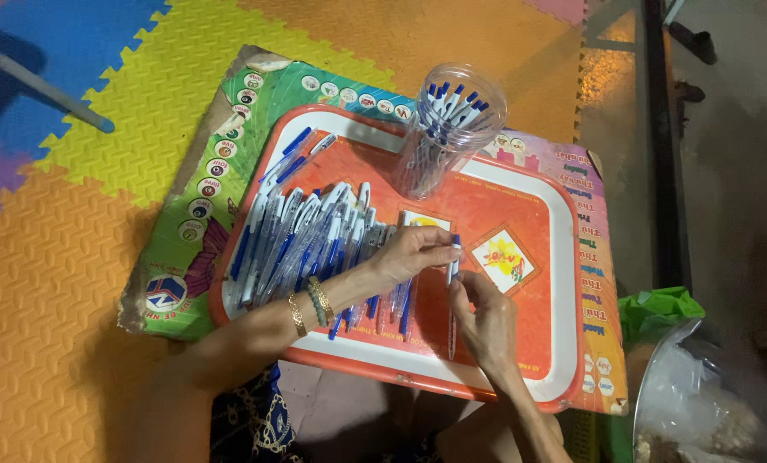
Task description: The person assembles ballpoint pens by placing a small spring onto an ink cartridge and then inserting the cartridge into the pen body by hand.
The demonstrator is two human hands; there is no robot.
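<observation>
You hold one pen (453, 291) upright over the orange tray (534, 334), roughly at its middle, just left of the flower picture printed on the tray floor. Your left hand (409, 255) reaches in from the left, and its fingers (439, 251) are closed on the pen's top end, right at the blue cap. Your right hand (486, 321) comes up from below; its fingers (467, 287) are pinched on the pen's clear barrel a little lower down, so the pen runs between the two grips, with its lower part passing in front of your right palm toward the tray's near rim. Both hands are clamped on that same pen.

Under and to the left of your left wrist lies a loose heap of pens (306, 240) with blue caps, spread across the left half of the tray, a few spilling toward its far left corner. On your left wrist sit bracelets (311, 304).

At the far edge of the tray stands a clear plastic jar (448, 129), holding more pens with their blue caps up. The tray rests on a printed cardboard sheet (203, 214), which lies on a floor of coloured foam mats (75, 257). At your right, off the tray, is a green bag (658, 309).
</observation>
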